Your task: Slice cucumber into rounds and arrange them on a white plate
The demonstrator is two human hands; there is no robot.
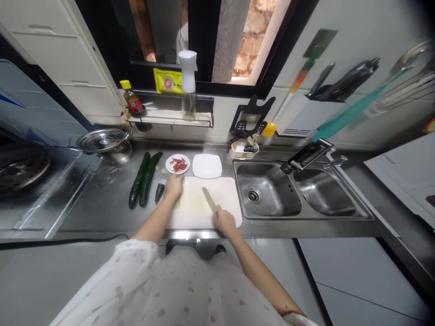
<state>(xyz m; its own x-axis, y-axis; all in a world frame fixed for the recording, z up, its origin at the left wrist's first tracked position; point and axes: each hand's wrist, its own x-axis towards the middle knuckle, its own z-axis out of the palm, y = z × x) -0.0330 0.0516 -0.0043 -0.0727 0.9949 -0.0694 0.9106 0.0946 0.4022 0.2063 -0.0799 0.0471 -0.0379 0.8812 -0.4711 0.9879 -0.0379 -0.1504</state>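
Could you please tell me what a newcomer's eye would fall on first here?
Probably the knife in the right hand, over the white cutting board. Next, two long green cucumbers lying left of the board, and bright red pieces on the small round plate near its far-left corner.

Your grey stainless-steel desk (102, 215) carries a lidded silver metal pot (112, 151) at far left, two long dark-green cucumbers (147, 181), a short dark-green cucumber piece (159, 193), a round white plate (168, 164), a squarish white plate (207, 165) and, nearer you, a rectangular white cutting board (226, 190).
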